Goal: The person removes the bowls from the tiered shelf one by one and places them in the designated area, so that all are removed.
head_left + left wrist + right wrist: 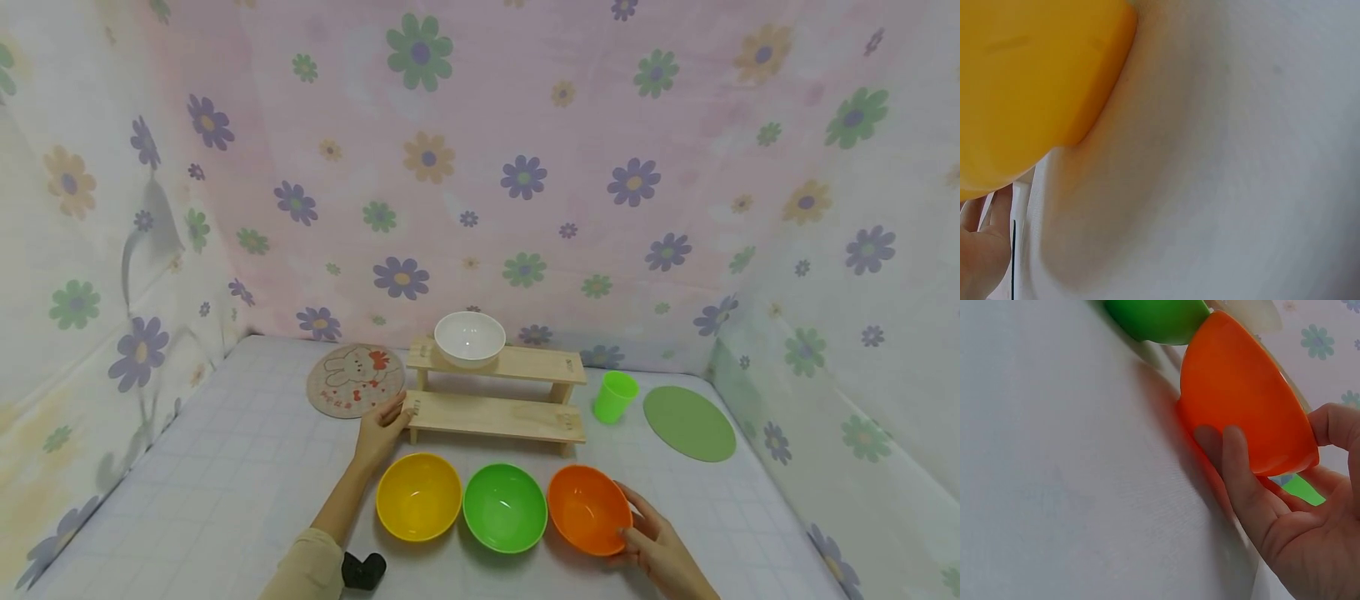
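Note:
In the head view, my left hand (379, 435) grips the left end of the lower board of a pale two-step wooden rack (491, 417). A white bowl (470, 337) sits on the upper board. In front of the rack, a yellow bowl (418, 498), a green bowl (505, 508) and an orange bowl (588, 510) form a row. My right hand (657, 543) holds the orange bowl by its right side. In the right wrist view, the orange bowl (1241, 394) tilts, with its rim between thumb and fingers. The yellow bowl (1029, 81) partly hides my left fingers in the left wrist view.
A light green cup (616, 397) and a round green mat (689, 423) lie to the rack's right. At its left is a round rabbit-print mat (356, 381). A small black object (364, 572) sits beside my left sleeve. Flowered cloth (480, 167) walls the table.

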Motion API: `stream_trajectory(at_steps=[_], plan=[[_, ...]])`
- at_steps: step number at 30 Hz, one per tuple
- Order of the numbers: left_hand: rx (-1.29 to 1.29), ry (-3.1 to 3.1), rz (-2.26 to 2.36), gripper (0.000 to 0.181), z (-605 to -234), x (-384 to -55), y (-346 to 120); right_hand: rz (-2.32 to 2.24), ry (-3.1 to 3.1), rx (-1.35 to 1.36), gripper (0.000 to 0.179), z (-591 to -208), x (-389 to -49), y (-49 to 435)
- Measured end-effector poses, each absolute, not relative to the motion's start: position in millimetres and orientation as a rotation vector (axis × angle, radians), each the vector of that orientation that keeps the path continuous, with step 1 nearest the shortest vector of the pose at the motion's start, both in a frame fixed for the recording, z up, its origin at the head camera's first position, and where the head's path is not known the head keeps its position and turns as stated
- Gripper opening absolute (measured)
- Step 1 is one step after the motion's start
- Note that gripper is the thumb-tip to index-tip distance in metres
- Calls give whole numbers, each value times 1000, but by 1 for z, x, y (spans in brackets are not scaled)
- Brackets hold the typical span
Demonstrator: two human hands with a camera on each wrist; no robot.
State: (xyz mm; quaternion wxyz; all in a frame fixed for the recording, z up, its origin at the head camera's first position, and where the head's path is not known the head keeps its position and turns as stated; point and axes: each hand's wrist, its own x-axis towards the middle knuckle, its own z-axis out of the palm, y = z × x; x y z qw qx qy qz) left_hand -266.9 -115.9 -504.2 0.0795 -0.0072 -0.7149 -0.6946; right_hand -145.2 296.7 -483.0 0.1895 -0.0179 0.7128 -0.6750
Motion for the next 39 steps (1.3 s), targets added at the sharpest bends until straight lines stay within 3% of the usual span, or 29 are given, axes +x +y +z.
stream_trajectory(at_steps=[8,20,29,39], plan=[[-28,-2139,-2086,45,-504,-266,-116,-1894,1981,35,75,-485,-141,297],[-46,-2129,-2159,46,-502,-267,-119,-1761,2100,-65,71,-482,-145,304],[-49,-2123,-2123,47,-502,-264,-115,-1589,2348,-89,65,-464,-160,324],[-8,-2121,-2131,46,-502,-265,-116,-1805,2422,-193,52,-447,-184,326]])
